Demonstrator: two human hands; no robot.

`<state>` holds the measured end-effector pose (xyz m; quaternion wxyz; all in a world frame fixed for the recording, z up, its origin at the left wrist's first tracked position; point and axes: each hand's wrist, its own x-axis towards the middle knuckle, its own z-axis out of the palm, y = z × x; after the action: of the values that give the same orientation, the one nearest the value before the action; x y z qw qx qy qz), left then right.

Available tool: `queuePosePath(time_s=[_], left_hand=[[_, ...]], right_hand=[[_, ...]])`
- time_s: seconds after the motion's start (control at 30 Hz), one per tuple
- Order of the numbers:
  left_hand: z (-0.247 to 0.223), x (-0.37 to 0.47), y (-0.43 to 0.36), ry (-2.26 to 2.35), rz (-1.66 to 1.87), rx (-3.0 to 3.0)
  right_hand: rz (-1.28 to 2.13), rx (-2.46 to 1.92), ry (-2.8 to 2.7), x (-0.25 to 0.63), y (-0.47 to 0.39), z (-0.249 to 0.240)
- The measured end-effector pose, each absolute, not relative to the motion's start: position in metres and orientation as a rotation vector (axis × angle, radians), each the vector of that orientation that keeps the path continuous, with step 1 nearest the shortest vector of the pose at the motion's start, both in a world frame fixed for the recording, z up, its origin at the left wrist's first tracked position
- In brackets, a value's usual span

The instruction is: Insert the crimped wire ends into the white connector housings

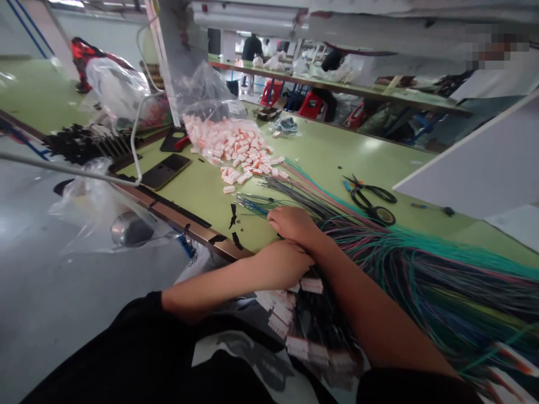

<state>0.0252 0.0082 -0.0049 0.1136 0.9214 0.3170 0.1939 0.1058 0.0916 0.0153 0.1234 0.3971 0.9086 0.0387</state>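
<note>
My right hand (295, 224) lies over the thin wires (311, 202) on the green table, its curled fingers near the wire tips; what they hold is too small to make out. My left hand (292, 261) is just below it, by the right wrist, with its fingers hidden. Under the left hand, pink and white connectors (282, 314) on dark wires hang at the table's front edge. A loose pile of similar connectors (244, 148) spills from a clear plastic bag beyond my hands.
A phone (166, 171) lies near the table's left edge. Scissors (370, 193) and a tape roll (382, 215) are right of the hands. Bundled green and dark wires (421, 264) cover the right side. A metal rod (76, 166) crosses at left.
</note>
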Motion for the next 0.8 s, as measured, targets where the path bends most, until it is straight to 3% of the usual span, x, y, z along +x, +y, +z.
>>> queuePosePath(time_s=[0.13,0.3,0.4,0.57,0.7,0.8], left_hand=[[0.001,0.0,0.002,1.001,0.903,2.299],[0.001,-0.055,0.036,1.597,1.125,1.947],[0.0,-0.085,0.068,2.086,1.021,1.791],[-0.009,-0.101,0.091,2.123,0.816,1.757],[-0.013,-0.099,0.077,2.011,1.08,1.641],[-0.013,-0.095,0.056,1.565,1.344,1.249]], right_hand=[[0.166,1.19,2.614,0.099,0.087,0.015],[0.186,1.186,2.601,0.093,0.082,0.015],[0.207,1.112,2.641,0.094,0.084,0.014],[0.119,1.137,2.732,0.101,0.089,0.011],[-0.311,1.245,2.908,0.104,0.089,0.008],[-0.853,1.269,3.01,0.104,0.085,0.006]])
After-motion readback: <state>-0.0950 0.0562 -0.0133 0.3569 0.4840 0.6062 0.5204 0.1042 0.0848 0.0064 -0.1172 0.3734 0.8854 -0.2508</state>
